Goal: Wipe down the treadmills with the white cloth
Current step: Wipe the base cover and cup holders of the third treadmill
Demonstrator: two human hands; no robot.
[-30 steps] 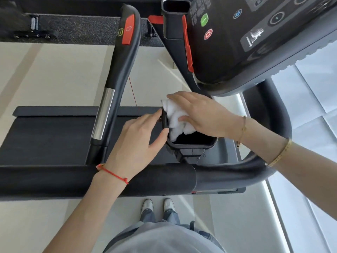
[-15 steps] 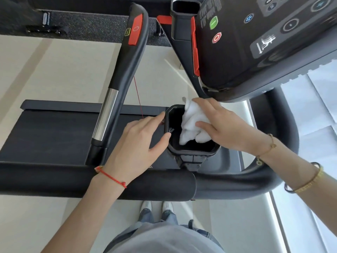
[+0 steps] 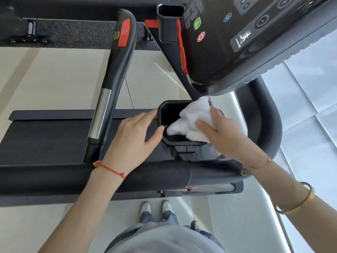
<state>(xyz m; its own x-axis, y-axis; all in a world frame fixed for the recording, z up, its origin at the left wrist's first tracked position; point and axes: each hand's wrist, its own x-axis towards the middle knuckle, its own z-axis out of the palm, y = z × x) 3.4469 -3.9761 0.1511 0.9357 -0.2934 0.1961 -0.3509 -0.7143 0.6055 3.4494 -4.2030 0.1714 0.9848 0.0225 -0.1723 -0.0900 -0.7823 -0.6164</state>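
Head view puts us above the treadmill (image 3: 45,139), looking down at a black cup holder (image 3: 179,143) near the centre of the frame. Our right hand (image 3: 224,137) is clamped on the white cloth (image 3: 193,119), thumb pinching the bunched fabric, which sits in the holder's 3 o'clock side and spills over its rim up toward the console (image 3: 255,42) at 1 o'clock. Our left hand (image 3: 135,139) steadies the holder from 9 o'clock, fingers fairly straight along the outer wall with the thumb tip touching the rim; it holds nothing. We judge we are midway through wiping the inside of this holder.

Several things could go wrong from here, as we see it. The cloth is loosely bunched, so part of it may slide out of our pinch and drop into the holder. The holder looks clipped on, and hard pressure could shift or tilt it if our left hand lets go. The console buttons lie close above; a careless upward sweep might press the green start button (image 3: 197,23). The red safety cord (image 3: 129,95) hangs at 11 o'clock of the holder, and our left wrist could snag it.
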